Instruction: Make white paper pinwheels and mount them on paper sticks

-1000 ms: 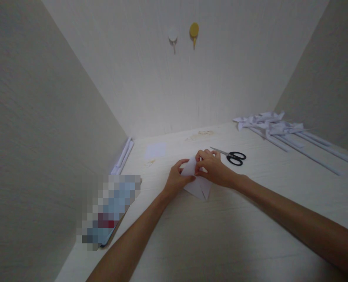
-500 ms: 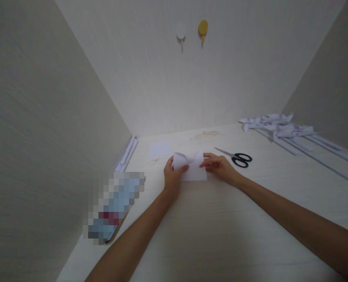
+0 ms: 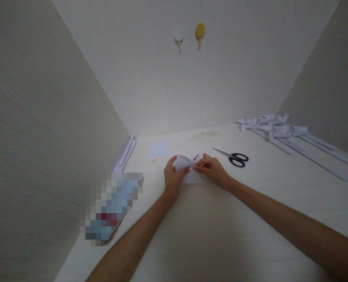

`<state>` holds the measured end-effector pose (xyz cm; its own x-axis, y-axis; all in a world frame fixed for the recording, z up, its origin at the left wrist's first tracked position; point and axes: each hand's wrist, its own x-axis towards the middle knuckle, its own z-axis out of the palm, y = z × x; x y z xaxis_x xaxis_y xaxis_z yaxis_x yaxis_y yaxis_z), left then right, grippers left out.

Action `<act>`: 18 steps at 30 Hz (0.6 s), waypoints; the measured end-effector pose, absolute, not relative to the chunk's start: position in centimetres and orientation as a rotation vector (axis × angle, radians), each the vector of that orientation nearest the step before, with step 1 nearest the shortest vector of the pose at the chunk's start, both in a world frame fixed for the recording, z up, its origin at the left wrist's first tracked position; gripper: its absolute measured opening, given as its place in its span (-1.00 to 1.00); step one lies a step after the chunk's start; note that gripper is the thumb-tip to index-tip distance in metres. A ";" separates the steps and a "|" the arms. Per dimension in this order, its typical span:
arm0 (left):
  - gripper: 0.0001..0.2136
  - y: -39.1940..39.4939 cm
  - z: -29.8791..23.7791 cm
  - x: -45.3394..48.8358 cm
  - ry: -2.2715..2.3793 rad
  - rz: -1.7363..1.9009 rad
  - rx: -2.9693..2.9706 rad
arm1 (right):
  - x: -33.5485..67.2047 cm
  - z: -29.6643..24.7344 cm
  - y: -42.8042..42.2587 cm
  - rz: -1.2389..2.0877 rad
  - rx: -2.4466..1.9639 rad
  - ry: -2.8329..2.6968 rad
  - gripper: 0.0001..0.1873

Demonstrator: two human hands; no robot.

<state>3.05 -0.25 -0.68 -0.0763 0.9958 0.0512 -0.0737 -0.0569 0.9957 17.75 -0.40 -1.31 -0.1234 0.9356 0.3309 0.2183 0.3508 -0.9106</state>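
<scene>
Paper (image 3: 192,178), white, near the middle of the bench (image 3: 221,235), lower edge flat on the surface, the 2 far corners lifted and curled inward toward each other. Pinched at the left corner by the left hand (image 3: 174,178), thumb on the near face, fingers (image 3: 174,161) behind, clamped on the sheet. Pinched at the right corner by the right hand (image 3: 211,170), fingers (image 3: 199,166) closed on the sheet in the same way. Fingertips of both hands close together above the middle of the sheet. Both forearms stretched in from the near edge, left arm from the near left, right arm from the near right.

Just right of the right hand, apart from it: scissors (image 3: 232,157) with black handles, flat on the bench, blades pointing far left. Beyond the left hand, a little farther left: small paper square (image 3: 158,149), flat, apart from the held sheet. Against the left wall: a few thin paper rolls (image 3: 125,153) lying side by side. Nearer along that wall: a flat item (image 3: 112,209), blurred out, not identifiable. At far right: a heap of folded white pinwheels (image 3: 268,123) on long paper sticks, sticks running toward the near right. Brownish stain (image 3: 202,135) on the bench by the far wall. High on the far wall: 2 hooks side by side, 1 white (image 3: 178,34), 1 yellow (image 3: 200,30).
</scene>
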 end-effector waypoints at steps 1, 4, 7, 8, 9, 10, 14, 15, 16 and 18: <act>-0.45 -0.3 -0.7 3.1 1.179 1.336 1.164 | 17.6 -1.3 -0.4 0.839 -1.083 -1.590 -0.88; -0.44 -0.4 -0.7 3.1 1.178 1.328 1.157 | 17.4 -1.4 -0.6 0.754 -1.133 -1.574 -0.87; -0.43 -0.4 -0.7 3.3 1.179 1.325 1.135 | 17.3 -1.4 -0.7 0.698 -1.169 -1.576 -0.89; -0.43 -0.4 -0.7 3.3 1.179 1.323 1.131 | 17.3 -1.4 -0.7 0.685 -1.177 -1.579 -0.89; -0.43 -0.4 -0.7 3.3 1.182 1.322 1.129 | 17.2 -1.4 -0.7 0.667 -1.185 -1.580 -0.89; -0.43 -0.4 -0.7 3.4 1.186 1.318 1.130 | 17.2 -1.4 -0.7 0.643 -1.193 -1.580 -0.90; -0.44 -0.5 -0.6 3.4 1.200 1.318 1.148 | 17.1 -1.4 -0.8 0.563 -1.214 -1.590 -0.92; -0.45 -0.5 -0.6 3.4 1.205 1.317 1.154 | 17.1 -1.4 -0.9 0.561 -1.214 -1.591 -0.92; -0.45 -0.5 -0.6 3.4 1.207 1.314 1.160 | 17.1 -1.3 -0.9 0.566 -1.212 -1.588 -0.92; -0.45 -0.5 -0.6 3.4 1.195 1.302 1.168 | 17.0 -1.3 -1.0 0.580 -1.209 -1.581 -0.91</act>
<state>3.42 -0.46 -0.63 -0.0580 0.9978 0.0333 -0.0521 -0.0363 0.9980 17.04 -1.02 -1.28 0.0226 0.9041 0.4268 0.4141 0.3801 -0.8271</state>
